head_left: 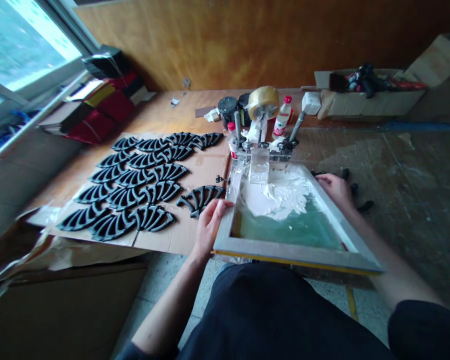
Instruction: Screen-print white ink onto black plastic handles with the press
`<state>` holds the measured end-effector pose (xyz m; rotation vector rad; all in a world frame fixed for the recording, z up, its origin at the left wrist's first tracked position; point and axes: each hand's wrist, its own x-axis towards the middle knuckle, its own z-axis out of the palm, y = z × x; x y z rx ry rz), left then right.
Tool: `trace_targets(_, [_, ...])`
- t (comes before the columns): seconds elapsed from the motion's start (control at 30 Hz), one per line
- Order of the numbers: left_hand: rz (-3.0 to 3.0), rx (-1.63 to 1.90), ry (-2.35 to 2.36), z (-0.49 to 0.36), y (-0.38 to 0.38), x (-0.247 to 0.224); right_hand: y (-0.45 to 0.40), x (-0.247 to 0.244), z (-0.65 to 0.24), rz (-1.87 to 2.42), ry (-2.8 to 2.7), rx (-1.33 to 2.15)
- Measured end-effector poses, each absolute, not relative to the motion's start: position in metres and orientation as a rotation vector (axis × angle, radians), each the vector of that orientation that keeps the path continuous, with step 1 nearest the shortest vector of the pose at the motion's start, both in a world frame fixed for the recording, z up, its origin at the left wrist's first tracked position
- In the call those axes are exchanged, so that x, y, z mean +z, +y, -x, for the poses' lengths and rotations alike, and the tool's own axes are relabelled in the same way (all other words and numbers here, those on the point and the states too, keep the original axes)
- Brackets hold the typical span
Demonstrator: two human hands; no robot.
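Frame (pixel 292 252) edge sits gripped in left hand (pixel 209 222), right hand's (pixel 336 191) grip unclear, tabletop (pixel 408 185) rightward

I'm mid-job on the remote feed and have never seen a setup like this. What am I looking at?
There is no machine arm: these are a person's bare hands, seen from a camera worn on the head, looking forward and down. The left hand touches the left edge of a tilted frame; the right hand is at its right edge, its fingers partly hidden. White paste lies inside the frame. To the left, fan-shaped black pieces rest on cardboard.
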<state>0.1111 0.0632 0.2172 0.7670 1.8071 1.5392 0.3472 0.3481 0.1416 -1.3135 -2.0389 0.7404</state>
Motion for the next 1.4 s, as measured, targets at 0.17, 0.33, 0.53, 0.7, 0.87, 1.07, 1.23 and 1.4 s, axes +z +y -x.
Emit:
trace_targets(0.17, [-0.682,1.229,1.857,-0.117,0.041,0.139,0.331,0.171,-0.288,0.71,-2.318,0.463])
trace_targets(0.33, [-0.771,1.048,2.077,-0.115,0.046,0.094,0.289,0.173,-0.219,0.594,-2.785,0.294])
trace_targets(0.53, [-0.828,0.98,2.117,-0.113,0.046,0.084,0.28,0.157,-0.225,0.523,-2.901,0.339])
trace_targets(0.7, [-0.827,0.945,2.132,-0.113,0.045,0.087,0.263,0.141,-0.245,0.281,-2.855,0.348])
trace_targets(0.87, [-0.797,0.947,2.111,-0.114,0.046,0.091,0.254,0.127,-0.268,0.004,-2.84,0.336])
trace_targets(1.07, [-0.771,0.93,2.107,-0.114,0.045,0.091,0.25,0.117,-0.295,-0.175,-2.822,0.382])
trace_targets(1.23, [-0.777,0.929,2.13,-0.114,0.045,0.089,0.25,0.128,-0.305,-0.197,-2.866,0.482])
trace_targets(1.4, [-0.796,0.968,2.117,-0.114,0.045,0.089,0.257,0.145,-0.283,-0.006,-2.868,0.598])
